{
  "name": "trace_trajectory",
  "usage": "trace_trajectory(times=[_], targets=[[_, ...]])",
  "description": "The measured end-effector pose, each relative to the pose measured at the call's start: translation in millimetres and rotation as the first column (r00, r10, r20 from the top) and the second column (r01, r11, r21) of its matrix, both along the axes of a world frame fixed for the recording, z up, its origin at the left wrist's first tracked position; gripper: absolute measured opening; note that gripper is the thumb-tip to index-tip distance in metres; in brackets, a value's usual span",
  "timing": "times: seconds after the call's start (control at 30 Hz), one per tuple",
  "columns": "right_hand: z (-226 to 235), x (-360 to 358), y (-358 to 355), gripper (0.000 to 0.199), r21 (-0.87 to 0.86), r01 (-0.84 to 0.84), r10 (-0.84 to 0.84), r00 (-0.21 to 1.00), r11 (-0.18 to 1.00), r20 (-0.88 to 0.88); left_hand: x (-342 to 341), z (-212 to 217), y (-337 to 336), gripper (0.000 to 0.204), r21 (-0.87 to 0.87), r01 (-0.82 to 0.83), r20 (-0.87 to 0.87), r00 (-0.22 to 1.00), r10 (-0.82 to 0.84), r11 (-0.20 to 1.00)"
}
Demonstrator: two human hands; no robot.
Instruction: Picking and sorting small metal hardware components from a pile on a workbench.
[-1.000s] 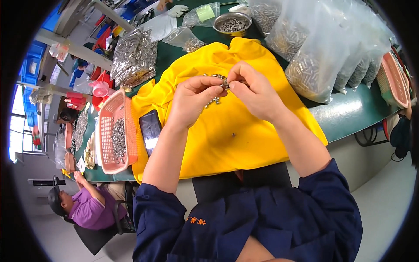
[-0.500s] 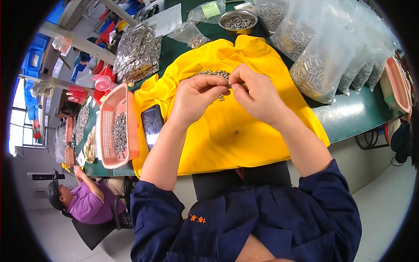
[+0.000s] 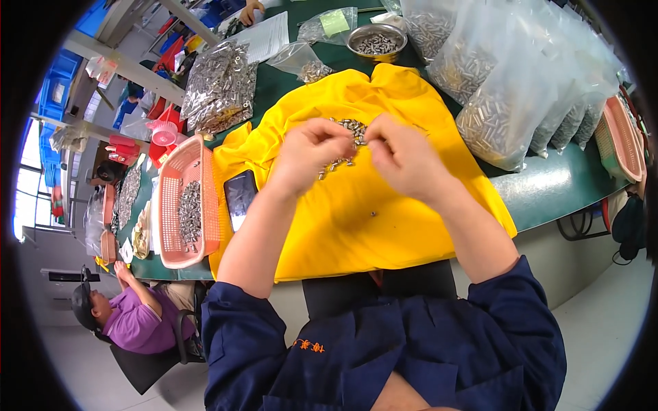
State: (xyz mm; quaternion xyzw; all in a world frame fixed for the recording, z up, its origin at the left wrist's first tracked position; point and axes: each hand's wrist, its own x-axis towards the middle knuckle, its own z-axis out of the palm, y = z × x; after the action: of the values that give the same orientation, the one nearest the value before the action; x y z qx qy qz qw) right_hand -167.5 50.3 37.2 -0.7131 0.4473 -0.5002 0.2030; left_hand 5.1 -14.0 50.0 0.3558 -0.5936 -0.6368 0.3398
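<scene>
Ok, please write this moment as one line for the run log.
left hand: fingers pinch small metal parts | right hand: same cluster | surface: yellow cloth | left side: pink basket, phone

clear bags of metal parts (image 3: pixel 521 89) right, upright | dark phone screen (image 3: pixel 240 197) left on cloth | green-labelled bag (image 3: pixel 334 23) top centre

Yellow cloth (image 3: pixel 384 226); silver metal parts (image 3: pixel 343 147); pink basket (image 3: pixel 205 198); green table (image 3: pixel 548 188); navy sleeves (image 3: pixel 528 301).
</scene>
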Motion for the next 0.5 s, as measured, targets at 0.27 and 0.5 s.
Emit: trace_trajectory(times=[0.27,0.5], targets=[[3.5,3.8,0.1,0.009,-0.142,0.056,-0.048,0.997,0.988,0.053,9.2,-0.5,-38.5,0.014,-0.249,-0.179,0.092,0.974,0.207,0.952],[-16.1,22.3,4.1,0.017,-0.198,-0.072,0.057,0.995,0.977,-0.079,-25.7,3.8,-69.8,0.013,-0.3,-0.143,0.151,0.969,0.195,0.943]])
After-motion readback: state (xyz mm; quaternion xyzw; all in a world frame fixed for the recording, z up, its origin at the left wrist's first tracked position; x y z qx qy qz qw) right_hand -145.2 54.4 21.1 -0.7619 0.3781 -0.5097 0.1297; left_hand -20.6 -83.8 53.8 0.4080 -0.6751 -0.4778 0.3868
